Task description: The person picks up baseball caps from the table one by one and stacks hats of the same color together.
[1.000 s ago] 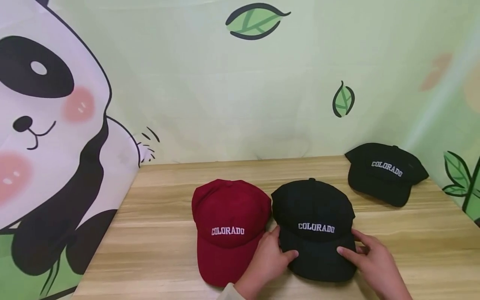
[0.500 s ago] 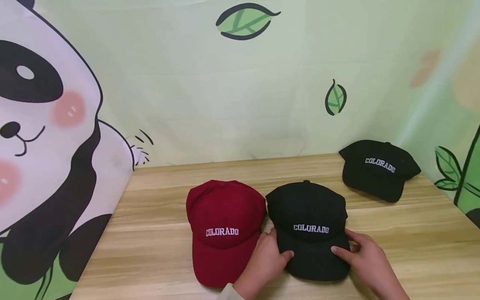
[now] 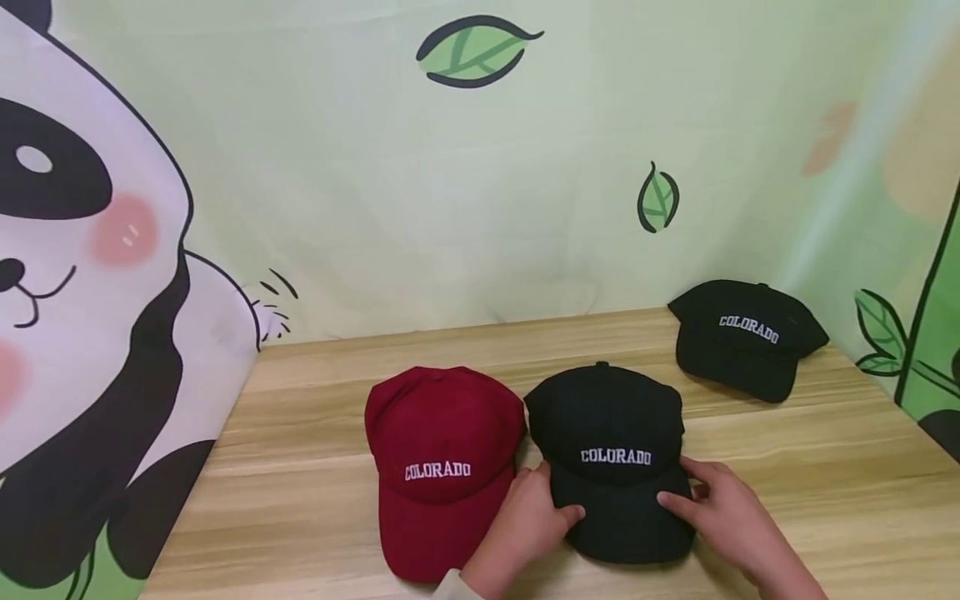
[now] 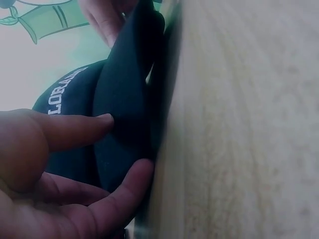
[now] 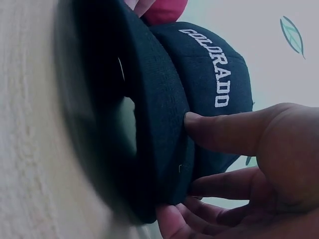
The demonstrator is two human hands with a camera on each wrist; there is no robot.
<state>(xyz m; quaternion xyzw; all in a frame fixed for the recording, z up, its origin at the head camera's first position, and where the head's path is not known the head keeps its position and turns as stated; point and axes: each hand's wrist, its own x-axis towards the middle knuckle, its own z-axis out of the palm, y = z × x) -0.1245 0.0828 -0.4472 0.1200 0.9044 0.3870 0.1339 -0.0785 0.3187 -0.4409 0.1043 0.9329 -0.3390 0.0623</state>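
Note:
A black cap (image 3: pixel 611 417) with white COLORADO lettering lies brim toward me on the wooden table. My left hand (image 3: pixel 528 517) pinches the left side of its brim, thumb on top, as the left wrist view also shows on the brim (image 4: pixel 119 109). On the opposite side my right hand (image 3: pixel 723 512) pinches the brim, its thumb on the upper face and fingers at the edge in the right wrist view (image 5: pixel 234 149). Just left of the black cap lies a dark red cap (image 3: pixel 442 433) with the same lettering, partly covered by my left hand and wrist.
Another black COLORADO cap (image 3: pixel 746 337) sits turned at an angle at the table's back right. A printed cloth backdrop (image 3: pixel 375 183) with a panda and leaves rises behind the wooden table (image 3: pixel 300 467).
The whole head view has shifted, so the caps and backdrop appear farther left. Both hands keep their hold on the black cap's brim, and the caps' arrangement looks unchanged.

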